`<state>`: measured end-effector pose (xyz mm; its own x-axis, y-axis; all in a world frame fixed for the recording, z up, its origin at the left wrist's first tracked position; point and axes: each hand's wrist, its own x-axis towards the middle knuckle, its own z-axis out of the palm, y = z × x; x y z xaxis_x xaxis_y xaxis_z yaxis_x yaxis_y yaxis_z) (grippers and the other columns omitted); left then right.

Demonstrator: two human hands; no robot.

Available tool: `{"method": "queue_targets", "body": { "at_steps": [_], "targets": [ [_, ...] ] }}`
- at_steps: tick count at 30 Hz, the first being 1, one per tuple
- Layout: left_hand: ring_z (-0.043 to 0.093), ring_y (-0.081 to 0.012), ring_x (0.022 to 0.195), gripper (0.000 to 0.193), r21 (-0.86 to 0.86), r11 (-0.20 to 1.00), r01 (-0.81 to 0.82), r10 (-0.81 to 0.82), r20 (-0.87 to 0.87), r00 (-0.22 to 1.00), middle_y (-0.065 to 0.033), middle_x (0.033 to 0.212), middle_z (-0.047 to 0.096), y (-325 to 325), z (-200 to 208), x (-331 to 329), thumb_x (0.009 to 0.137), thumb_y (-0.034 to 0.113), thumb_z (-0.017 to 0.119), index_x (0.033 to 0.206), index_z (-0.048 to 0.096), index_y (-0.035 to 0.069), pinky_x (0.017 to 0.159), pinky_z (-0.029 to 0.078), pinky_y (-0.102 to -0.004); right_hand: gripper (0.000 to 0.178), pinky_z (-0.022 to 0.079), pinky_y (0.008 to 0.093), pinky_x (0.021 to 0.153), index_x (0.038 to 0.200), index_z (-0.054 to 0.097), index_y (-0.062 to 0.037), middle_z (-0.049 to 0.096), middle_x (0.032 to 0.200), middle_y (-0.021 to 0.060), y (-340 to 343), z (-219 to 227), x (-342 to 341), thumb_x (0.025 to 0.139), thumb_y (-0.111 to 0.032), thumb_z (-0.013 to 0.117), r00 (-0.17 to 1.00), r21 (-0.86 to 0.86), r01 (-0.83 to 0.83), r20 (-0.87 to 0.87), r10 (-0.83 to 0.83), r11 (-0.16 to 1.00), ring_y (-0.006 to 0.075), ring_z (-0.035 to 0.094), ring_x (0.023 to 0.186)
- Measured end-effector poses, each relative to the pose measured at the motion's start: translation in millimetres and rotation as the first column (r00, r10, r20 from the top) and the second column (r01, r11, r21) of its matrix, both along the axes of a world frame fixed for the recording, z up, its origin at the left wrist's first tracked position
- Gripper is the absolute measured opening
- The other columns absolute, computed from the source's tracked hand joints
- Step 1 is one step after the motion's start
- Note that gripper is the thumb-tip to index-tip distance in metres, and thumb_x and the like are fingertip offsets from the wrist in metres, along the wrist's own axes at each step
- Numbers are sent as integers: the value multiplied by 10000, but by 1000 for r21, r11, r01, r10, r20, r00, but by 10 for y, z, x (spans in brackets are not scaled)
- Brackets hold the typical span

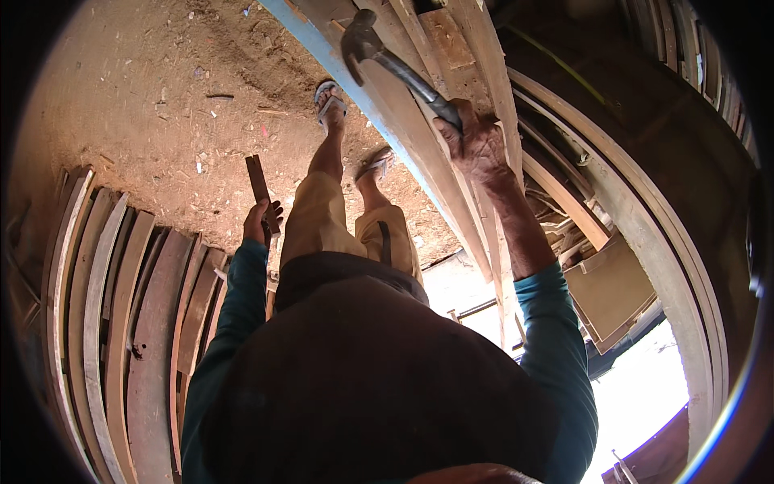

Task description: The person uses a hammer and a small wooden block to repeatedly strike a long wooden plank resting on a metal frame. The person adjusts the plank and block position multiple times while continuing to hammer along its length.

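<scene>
My right hand is wrapped round the handle of a claw hammer. The hammer's head lies up and to the left, over long pale boards with a light blue edge. Whether it touches them I cannot tell. On the left, my left hand is closed on a short, narrow strip of dark brown wood. That strip points upward, away from me, above the dirt ground. The lower end of the hammer's handle is hidden in my right palm.
Many planks stand side by side at the left. Long curved-looking boards run along the right, with a flat brown panel beside them. Small scraps are scattered over the dirt floor around my sandalled feet.
</scene>
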<state>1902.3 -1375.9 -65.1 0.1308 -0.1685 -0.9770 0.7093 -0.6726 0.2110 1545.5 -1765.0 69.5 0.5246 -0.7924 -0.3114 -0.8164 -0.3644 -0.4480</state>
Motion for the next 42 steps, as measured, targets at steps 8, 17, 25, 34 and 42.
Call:
{"method": "queue_targets", "body": {
  "at_steps": [8, 17, 25, 34, 42],
  "targets": [
    [632, -297, 1126, 582, 39, 999, 14, -14, -5, 1000, -170, 1266, 640, 287, -17, -58, 972, 406, 621, 1379, 478, 14, 933, 507, -454, 625, 542, 477, 629, 1074, 582, -5, 669, 845, 257, -402, -733, -904, 972, -621, 553, 921, 3, 355, -173, -350, 935, 433, 704, 875],
    [602, -326, 1163, 523, 26, 1000, 11, -10, -26, 1000, -185, 1288, 613, 576, -107, -267, 976, 381, 634, 1321, 500, 11, 989, 508, -486, 355, 507, 392, 546, 993, 561, -77, 614, 662, 100, -452, -486, -739, 994, -426, 632, 985, -86, 106, 145, -93, 991, 303, 666, 610],
    [623, -321, 1121, 594, 76, 991, -110, 114, -55, 992, -175, 1245, 628, 1040, -155, -513, 936, 413, 671, 1336, 517, 2, 948, 525, -460, 582, 508, 395, 694, 1148, 611, 9, 628, 792, 150, -436, -26, -480, 992, -550, 579, 959, 99, 267, 68, -275, 958, 243, 618, 742],
    [660, -298, 1049, 588, 74, 994, -80, 86, -77, 993, -167, 1188, 666, 1375, -291, -584, 899, 392, 706, 1287, 534, -15, 893, 555, -442, 603, 545, 506, 800, 1091, 640, 29, 679, 966, 317, -376, -1213, -1335, 961, -559, 607, 926, 8, 246, -298, -232, 969, 500, 671, 957],
    [661, -279, 1010, 488, 119, 988, -103, 119, -141, 983, -133, 1111, 677, 1690, -319, -580, 920, 365, 686, 1224, 561, 4, 863, 559, -433, 470, 506, 400, 634, 987, 607, 2, 624, 752, 151, -265, -461, -725, 965, -464, 660, 846, -164, 66, 532, 31, 984, 304, 661, 699]
  ]
}}
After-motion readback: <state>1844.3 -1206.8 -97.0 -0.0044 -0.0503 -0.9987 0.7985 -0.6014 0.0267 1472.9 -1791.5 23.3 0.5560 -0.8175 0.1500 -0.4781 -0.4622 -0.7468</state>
